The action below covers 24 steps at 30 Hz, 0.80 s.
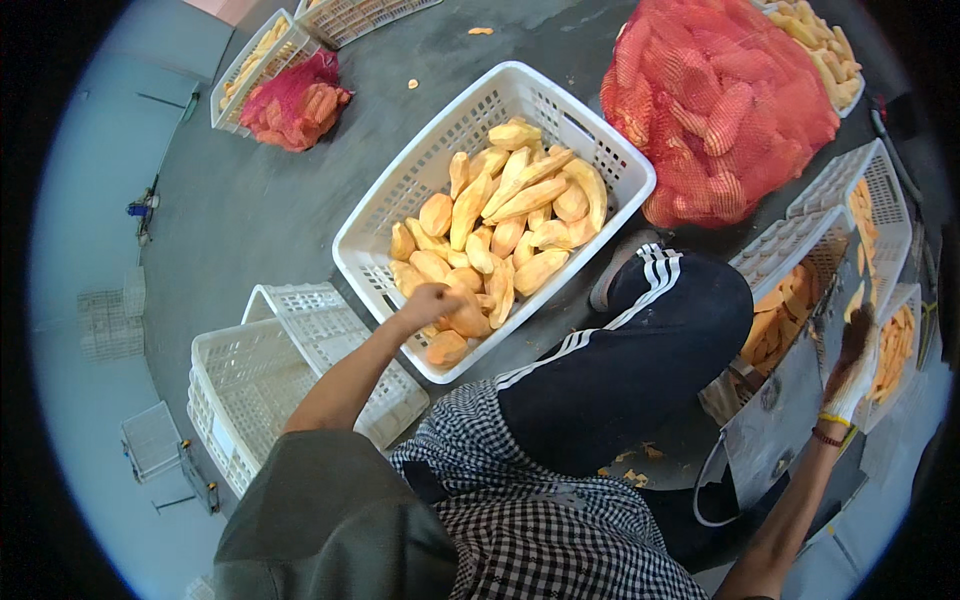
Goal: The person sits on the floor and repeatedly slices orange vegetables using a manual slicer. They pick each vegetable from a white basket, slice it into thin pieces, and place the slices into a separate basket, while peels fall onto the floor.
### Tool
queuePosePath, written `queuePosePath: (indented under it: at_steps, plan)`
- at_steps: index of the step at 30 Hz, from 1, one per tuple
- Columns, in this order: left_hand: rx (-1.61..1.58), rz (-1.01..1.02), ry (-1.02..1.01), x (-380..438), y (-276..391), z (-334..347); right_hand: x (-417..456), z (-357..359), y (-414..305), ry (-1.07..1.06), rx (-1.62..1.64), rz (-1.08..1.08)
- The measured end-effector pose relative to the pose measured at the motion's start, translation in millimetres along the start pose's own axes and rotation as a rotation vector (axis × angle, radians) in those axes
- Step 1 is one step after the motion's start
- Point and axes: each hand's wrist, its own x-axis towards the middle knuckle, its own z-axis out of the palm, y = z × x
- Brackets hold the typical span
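Peeled sweet potatoes (531,199) fill much of a white perforated plastic crate (360,202) on the floor before me. My bare left hand (433,306) is over the crate's near left corner, its fingers curled at a large peeled sweet potato (469,319); whether they grip it is unclear. At the far right, my right hand (855,360), in a white glove with a dark, stained palm side, rests by the upper end of a grey metal board (787,405). What its fingers hold cannot be made out. Orange pieces lie in crates beside the board.
A red mesh sack of unpeeled roots (720,112) stands beyond my knee. Stacked white crates (240,390) are at the left. A smaller mesh bag (296,109) leans on a crate at the back left. Peel scraps (637,477) lie on the floor.
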Motion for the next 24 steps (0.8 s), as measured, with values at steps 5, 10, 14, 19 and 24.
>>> queuePosePath:
  at_steps: [5,10,14,19,24]
  plan:
    - [-0.533,0.242,0.067,-25.2,2.8,-34.5,-95.2,117.1,-115.7,-0.234,0.094,-0.066]
    - [-0.71,0.605,0.28,-133.2,142.9,-8.3,-178.1,232.9,-154.2,-0.362,0.383,0.372]
    - [-0.661,1.264,0.094,-165.0,239.2,94.1,-180.4,263.8,-148.0,-0.391,0.977,0.516]
    - [-0.144,1.397,0.072,-187.8,316.1,166.4,-157.1,151.5,-148.0,0.152,0.804,0.271]
    - [-0.329,1.419,0.028,-125.7,408.6,207.2,-159.5,5.3,-69.2,0.289,-0.93,0.17]
